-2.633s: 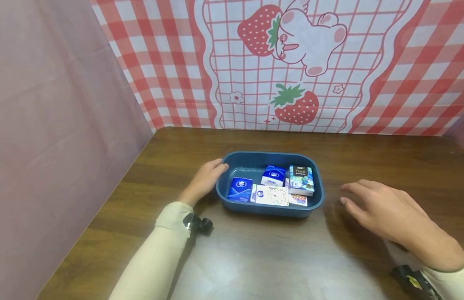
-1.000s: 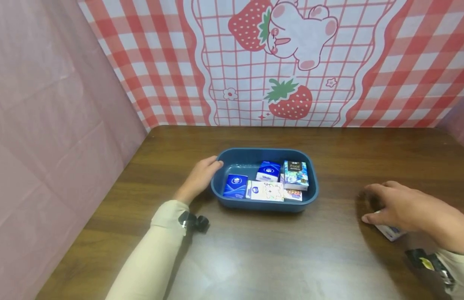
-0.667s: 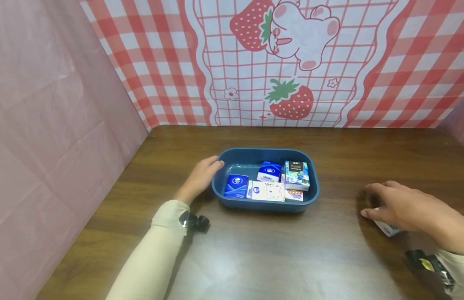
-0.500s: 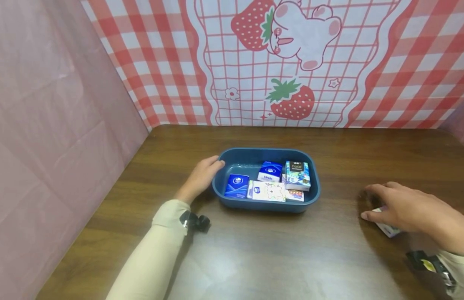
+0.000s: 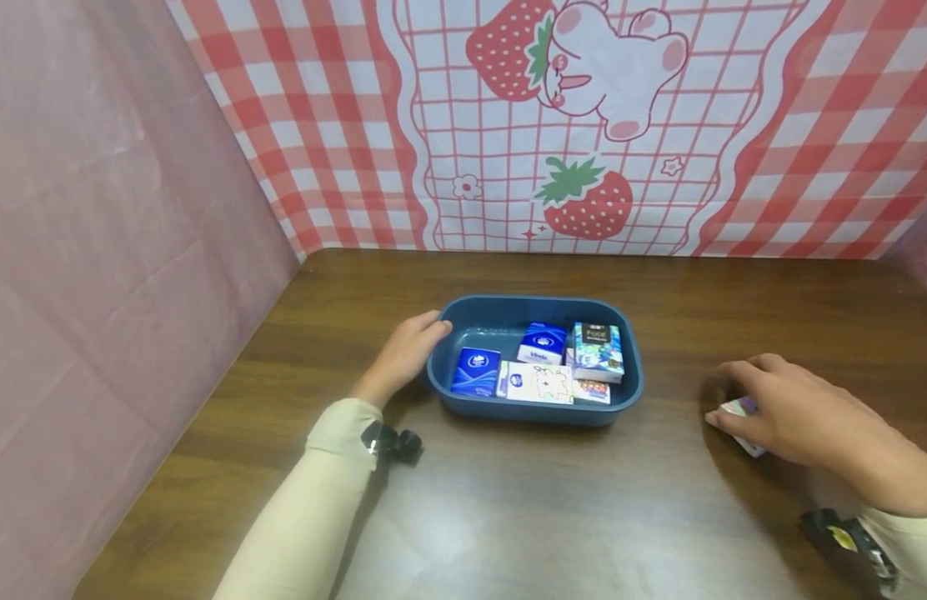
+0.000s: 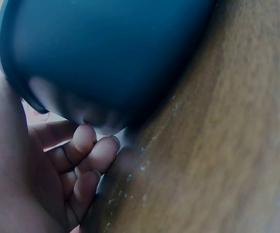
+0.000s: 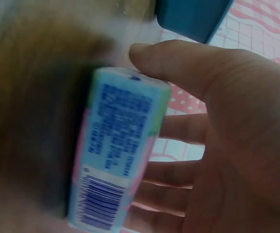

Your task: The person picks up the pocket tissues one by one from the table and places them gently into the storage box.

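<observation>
In the head view a blue plastic bin [image 5: 534, 414] stands mid-table with several tissue packs inside. My left hand [image 5: 399, 354] grips its left end, thumb over the rim; the left wrist view shows curled fingers [image 6: 89, 155] against the outer wall. To the right of the bin, my right hand [image 5: 801, 412] pinches a small pack of tissues [image 5: 744, 427] low over the tabletop. The right wrist view shows that tissue pack [image 7: 113, 150] with blue print and a barcode, between the thumb and the fingers. Whether it touches the table I cannot tell.
In the bin lie blue packs [image 5: 476, 372], a white pack with a cartoon outline [image 5: 542, 383], and a blue-green pack [image 5: 598, 354] on top of another. Behind the wooden table [image 5: 508, 517] hangs a red-checked cloth [image 5: 343, 125]; a pink cloth [image 5: 133, 250] hangs at the left.
My right hand first moved right and down, to the tissue pack. In the last half second it has shifted slightly left with the pack. The left hand stays on the bin.
</observation>
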A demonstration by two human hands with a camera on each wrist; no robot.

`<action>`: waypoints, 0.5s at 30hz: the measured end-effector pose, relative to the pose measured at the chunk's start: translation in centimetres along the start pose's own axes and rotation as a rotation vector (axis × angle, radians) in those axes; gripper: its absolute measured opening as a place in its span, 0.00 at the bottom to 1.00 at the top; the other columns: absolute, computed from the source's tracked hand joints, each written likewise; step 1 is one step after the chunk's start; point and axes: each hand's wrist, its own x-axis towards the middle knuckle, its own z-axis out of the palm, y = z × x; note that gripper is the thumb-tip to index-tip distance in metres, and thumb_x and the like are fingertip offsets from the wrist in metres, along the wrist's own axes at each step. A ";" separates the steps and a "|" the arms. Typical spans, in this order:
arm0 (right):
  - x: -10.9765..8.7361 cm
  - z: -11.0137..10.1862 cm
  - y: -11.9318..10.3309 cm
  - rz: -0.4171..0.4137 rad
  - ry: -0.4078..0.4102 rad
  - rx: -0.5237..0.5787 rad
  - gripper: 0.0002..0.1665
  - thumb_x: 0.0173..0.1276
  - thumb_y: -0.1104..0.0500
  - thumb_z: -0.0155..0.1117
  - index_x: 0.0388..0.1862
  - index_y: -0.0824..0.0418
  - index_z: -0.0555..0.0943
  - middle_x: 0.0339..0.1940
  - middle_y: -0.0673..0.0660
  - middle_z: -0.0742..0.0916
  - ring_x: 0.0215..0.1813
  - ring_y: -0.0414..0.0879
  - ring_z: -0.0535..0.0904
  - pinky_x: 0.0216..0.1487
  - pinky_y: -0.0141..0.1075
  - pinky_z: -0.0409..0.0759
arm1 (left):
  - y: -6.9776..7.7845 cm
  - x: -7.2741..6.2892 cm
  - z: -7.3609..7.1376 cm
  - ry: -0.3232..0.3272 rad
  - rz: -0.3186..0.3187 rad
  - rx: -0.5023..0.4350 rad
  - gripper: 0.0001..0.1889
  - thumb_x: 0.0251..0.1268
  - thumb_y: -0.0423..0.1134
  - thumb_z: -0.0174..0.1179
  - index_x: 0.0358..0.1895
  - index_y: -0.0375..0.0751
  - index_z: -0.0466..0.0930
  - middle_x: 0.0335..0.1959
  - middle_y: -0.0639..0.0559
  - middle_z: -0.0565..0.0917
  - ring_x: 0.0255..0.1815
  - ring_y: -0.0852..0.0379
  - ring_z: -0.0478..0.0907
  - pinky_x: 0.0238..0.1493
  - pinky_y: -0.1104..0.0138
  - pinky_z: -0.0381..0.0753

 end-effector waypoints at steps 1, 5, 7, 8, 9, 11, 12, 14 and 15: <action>0.1 0.1 -0.1 -0.007 0.015 0.005 0.44 0.59 0.38 0.73 0.60 0.69 0.76 0.53 0.79 0.76 0.48 0.71 0.77 0.39 0.67 0.78 | 0.0 0.0 0.0 0.001 0.000 0.000 0.25 0.76 0.52 0.48 0.64 0.40 0.77 0.56 0.46 0.83 0.60 0.47 0.77 0.65 0.47 0.72; 0.3 0.7 -0.4 -0.057 0.075 0.027 0.42 0.59 0.39 0.74 0.59 0.70 0.77 0.53 0.78 0.77 0.50 0.70 0.76 0.42 0.66 0.78 | 0.2 -0.1 0.1 0.001 -0.002 0.002 0.25 0.77 0.52 0.47 0.64 0.40 0.77 0.55 0.46 0.83 0.59 0.47 0.77 0.64 0.47 0.73; 0.4 0.8 -0.5 -0.071 0.090 0.039 0.42 0.59 0.40 0.74 0.59 0.71 0.77 0.53 0.78 0.77 0.50 0.70 0.76 0.44 0.65 0.78 | 0.2 -0.1 0.1 0.003 0.000 0.003 0.24 0.77 0.52 0.47 0.63 0.40 0.77 0.55 0.46 0.83 0.59 0.47 0.78 0.64 0.48 0.73; 0.4 0.9 -0.6 -0.076 0.092 0.044 0.42 0.59 0.40 0.74 0.59 0.71 0.77 0.53 0.78 0.77 0.50 0.70 0.76 0.44 0.65 0.78 | 0.3 -0.1 0.1 0.001 0.001 0.003 0.24 0.77 0.52 0.47 0.63 0.40 0.77 0.55 0.46 0.83 0.59 0.47 0.77 0.64 0.48 0.73; 0.4 0.9 -0.7 -0.079 0.091 0.050 0.42 0.59 0.41 0.74 0.59 0.72 0.76 0.53 0.79 0.76 0.49 0.70 0.76 0.44 0.64 0.78 | 0.3 -0.1 0.1 0.000 0.000 0.002 0.24 0.77 0.52 0.47 0.64 0.40 0.77 0.55 0.46 0.83 0.59 0.47 0.77 0.64 0.48 0.73; 0.4 1.0 -0.9 -0.078 0.090 0.058 0.42 0.60 0.41 0.74 0.58 0.73 0.76 0.52 0.79 0.76 0.48 0.69 0.76 0.43 0.63 0.78 | 0.3 -0.1 0.1 0.000 -0.001 -0.001 0.25 0.77 0.52 0.47 0.64 0.39 0.77 0.56 0.45 0.83 0.60 0.47 0.77 0.65 0.47 0.72; 0.4 1.0 -1.0 -0.081 0.094 0.060 0.41 0.60 0.42 0.74 0.56 0.73 0.75 0.50 0.78 0.77 0.47 0.68 0.77 0.42 0.61 0.79 | 0.2 -0.1 0.1 0.000 -0.003 -0.003 0.25 0.77 0.52 0.47 0.64 0.39 0.77 0.56 0.45 0.82 0.61 0.47 0.77 0.65 0.47 0.72; 0.4 1.0 -1.1 -0.091 0.108 0.067 0.37 0.60 0.43 0.74 0.51 0.73 0.75 0.45 0.74 0.78 0.42 0.64 0.77 0.39 0.57 0.79 | 0.1 -0.1 0.1 0.000 -0.005 -0.004 0.25 0.77 0.52 0.47 0.64 0.40 0.77 0.56 0.46 0.82 0.60 0.47 0.77 0.65 0.47 0.72; 0.4 1.1 -1.2 -0.097 0.115 0.069 0.36 0.60 0.43 0.74 0.48 0.72 0.74 0.42 0.72 0.79 0.40 0.62 0.77 0.38 0.55 0.79 | 0.1 -0.1 0.1 0.001 -0.006 -0.003 0.25 0.76 0.53 0.47 0.64 0.40 0.77 0.56 0.46 0.83 0.60 0.47 0.77 0.64 0.47 0.73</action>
